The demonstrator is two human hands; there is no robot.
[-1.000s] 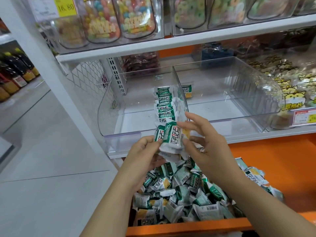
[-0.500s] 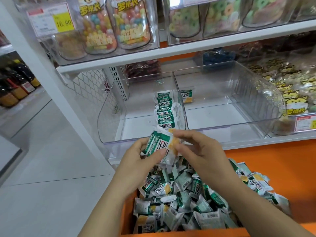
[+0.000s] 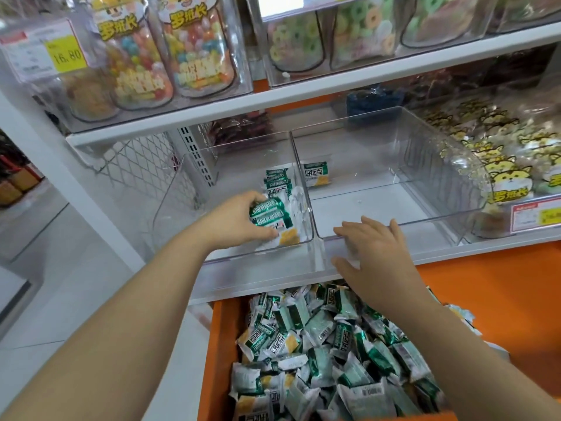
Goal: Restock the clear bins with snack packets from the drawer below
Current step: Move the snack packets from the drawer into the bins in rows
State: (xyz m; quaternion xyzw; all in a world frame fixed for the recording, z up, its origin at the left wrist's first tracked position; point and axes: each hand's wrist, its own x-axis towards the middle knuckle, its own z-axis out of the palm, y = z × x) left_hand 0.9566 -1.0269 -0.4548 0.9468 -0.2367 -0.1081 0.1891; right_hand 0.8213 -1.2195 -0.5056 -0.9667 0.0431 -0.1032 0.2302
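Gripping packets (image 3: 268, 212) mid-frame, your left hand (image 3: 239, 220) could have toppled the row (image 3: 277, 180) behind; your right hand (image 3: 373, 253) rested flat, empty

Shop aisle, white shelving, bright even light.
Pale grey floor tiles (image 3: 76, 299) at 8 o'clock; a white upright (image 3: 76, 192) at 9; wire mesh panel (image 3: 136, 165) at 10; white shelf board (image 3: 303, 95) across 12; blurred bottles (image 3: 12, 180) far at 9.

Head-worn wide view, downward, close over bins (image 3: 394, 223) and drawer (image 3: 220, 344).
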